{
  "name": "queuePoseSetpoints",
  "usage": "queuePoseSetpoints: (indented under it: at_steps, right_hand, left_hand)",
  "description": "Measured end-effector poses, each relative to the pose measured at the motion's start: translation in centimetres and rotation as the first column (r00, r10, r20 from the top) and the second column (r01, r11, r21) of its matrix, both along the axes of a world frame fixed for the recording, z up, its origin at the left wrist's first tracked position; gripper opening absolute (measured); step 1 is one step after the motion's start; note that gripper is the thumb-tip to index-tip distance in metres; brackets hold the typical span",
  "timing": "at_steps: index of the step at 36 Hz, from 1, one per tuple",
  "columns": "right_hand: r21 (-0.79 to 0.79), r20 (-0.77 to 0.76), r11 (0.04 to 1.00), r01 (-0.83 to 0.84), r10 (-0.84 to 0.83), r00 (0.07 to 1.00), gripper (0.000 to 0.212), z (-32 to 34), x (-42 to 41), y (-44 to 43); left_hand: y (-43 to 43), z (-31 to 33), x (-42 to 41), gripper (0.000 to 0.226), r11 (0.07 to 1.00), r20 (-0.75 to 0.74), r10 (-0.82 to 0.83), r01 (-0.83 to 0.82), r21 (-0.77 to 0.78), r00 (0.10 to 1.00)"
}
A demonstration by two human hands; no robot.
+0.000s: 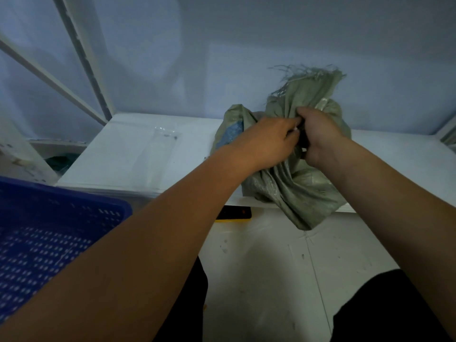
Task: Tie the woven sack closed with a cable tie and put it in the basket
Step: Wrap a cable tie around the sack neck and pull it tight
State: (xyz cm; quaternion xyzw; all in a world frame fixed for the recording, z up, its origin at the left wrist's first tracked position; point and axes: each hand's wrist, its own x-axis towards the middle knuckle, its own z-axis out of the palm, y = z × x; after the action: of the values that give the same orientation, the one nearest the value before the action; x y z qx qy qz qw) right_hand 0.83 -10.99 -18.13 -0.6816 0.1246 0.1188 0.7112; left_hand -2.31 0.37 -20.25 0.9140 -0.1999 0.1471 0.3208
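hands [269,141] [318,137] clutch sack [303,188] neck; tie possibly hidden.

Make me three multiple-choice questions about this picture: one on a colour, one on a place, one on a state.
1. What colour is the basket? A blue; B red; C white.
2. Where does the woven sack lie? A in the basket; B on the white shelf; C on the floor.
3. What are the left hand and right hand doing? A hanging idle; B gripping the sack's gathered neck; C lifting the basket.

Answers: 1 A, its perforated wall is blue. 2 B, it rests on the shelf, overhanging the front edge. 3 B, both hands' fingers curl at the bunched neck.
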Motion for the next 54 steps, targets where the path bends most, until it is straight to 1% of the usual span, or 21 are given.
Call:
queuePoseSetpoints:
  at_steps: [3, 7, 10, 12, 15, 20, 25, 28, 30, 33, 36, 38, 40, 43, 44, 46, 48, 51, 54]
  right_hand:
    - [0.065, 0.008, 0.996, 0.065, -0.065, 0.998, 0.024, 0.1, 0.4, 0.0]
    - [0.154, 0.022, 0.981, 0.118, -0.123, 0.992, 0.026, -0.1, 1.1, 0.0]
    - [0.164, 0.028, 0.971, 0.174, -0.181, 0.983, 0.029, -0.6, 1.7, 0.0]
    - [0.16, 0.034, 0.968, 0.195, -0.203, 0.979, 0.028, -0.8, 1.9, 0.0]
    - [0.143, 0.038, 0.968, 0.208, -0.216, 0.976, 0.028, -0.8, 2.0, -0.1]
    - [0.166, 0.04, 0.963, 0.212, -0.221, 0.974, 0.027, -0.7, 2.0, -0.1]
    - [0.192, 0.027, 0.961, 0.198, -0.207, 0.978, 0.03, -0.6, 2.0, 0.1]
    - [0.222, 0.045, 0.959, 0.175, -0.189, 0.981, 0.035, -0.4, 2.0, 0.0]
    - [0.269, 0.073, 0.956, 0.119, -0.144, 0.987, 0.037, 0.0, 1.5, 0.0]
    - [0.307, 0.09, 0.951, -0.027, -0.001, 0.996, 0.041, 0.4, 0.9, -0.1]
    - [0.285, 0.112, 0.949, -0.137, 0.109, 0.988, 0.038, 0.4, 0.7, -0.2]
    - [0.245, 0.121, 0.95, -0.193, 0.167, 0.978, 0.033, 0.2, 0.6, -0.1]
    - [0.184, 0.144, 0.961, -0.208, 0.183, 0.973, 0.031, 0.0, 0.6, 0.0]
    - [0.112, 0.201, 0.98, -0.166, 0.141, 0.969, 0.039, -0.5, 1.2, 0.0]
    - [0.097, 0.219, 0.985, -0.144, 0.12, 0.968, 0.043, -0.6, 1.4, -0.1]
    - [0.073, 0.249, 0.992, -0.102, 0.081, 0.965, 0.056, -0.8, 1.8, -0.2]
    - [0.064, 0.268, 0.995, -0.074, 0.054, 0.962, 0.066, -1.0, 2.4, -0.4]
    - [0.05, 0.298, 0.997, -0.051, 0.033, 0.954, 0.066, -1.2, 2.9, -0.5]
    - [0.02, 0.312, 0.999, -0.031, 0.024, 0.95, 0.061, -1.1, 2.6, -0.5]
  left_hand:
    - [0.0, 0.3, -0.3, 0.026, 0.999, 0.002, -0.025, 0.025, 0.03, 1.0]
    - [0.0, 0.7, -0.7, 0.025, 0.999, -0.032, -0.04, 0.041, 0.013, 0.999]
    - [0.2, 0.9, -0.7, 0.022, 0.997, -0.1, -0.079, 0.079, 0.0, 0.992]
    - [0.4, 1.1, -0.7, 0.028, 0.997, -0.132, -0.081, 0.083, 0.006, 0.988]
    - [0.8, 1.2, -0.7, 0.029, 0.996, -0.165, -0.088, 0.091, 0.008, 0.982]
    - [1.2, 1.5, -0.8, 0.033, 0.996, -0.233, -0.084, 0.082, -0.02, 0.969]
    - [1.7, 1.8, -0.5, 0.036, 0.996, -0.26, -0.085, 0.073, -0.056, 0.962]
    - [1.7, 1.5, -0.3, 0.04, 0.99, -0.247, -0.052, 0.017, -0.142, 0.968]
    - [1.8, 1.4, -0.1, 0.042, 0.978, -0.241, -0.037, -0.014, -0.207, 0.97]
    - [2.0, 1.3, 0.1, 0.04, 0.966, -0.201, -0.002, -0.049, -0.252, 0.98]
    - [2.3, 1.2, 0.3, 0.036, 0.958, -0.171, 0.01, -0.058, -0.28, 0.985]
    - [2.4, 1.0, 0.6, 0.033, 0.959, -0.201, 0.036, -0.091, -0.268, 0.979]
    - [2.5, 0.9, 0.8, 0.032, 0.957, -0.241, 0.075, -0.138, -0.255, 0.968]
    - [2.5, 0.9, 0.8, 0.036, 0.942, -0.297, 0.09, -0.178, -0.283, 0.951]
    - [2.5, 1.0, 0.8, 0.034, 0.936, -0.314, 0.085, -0.184, -0.299, 0.946]
    - [2.5, 1.3, 0.7, 0.026, 0.922, -0.349, 0.078, -0.201, -0.331, 0.934]
    - [2.6, 1.6, 0.5, 0.03, 0.911, -0.375, 0.088, -0.226, -0.344, 0.923]
    - [2.8, 1.6, 0.5, 0.037, 0.913, -0.382, 0.095, -0.234, -0.334, 0.919]
    - [3.0, 1.6, 0.5, 0.033, 0.931, -0.333, 0.123, -0.225, -0.286, 0.935]
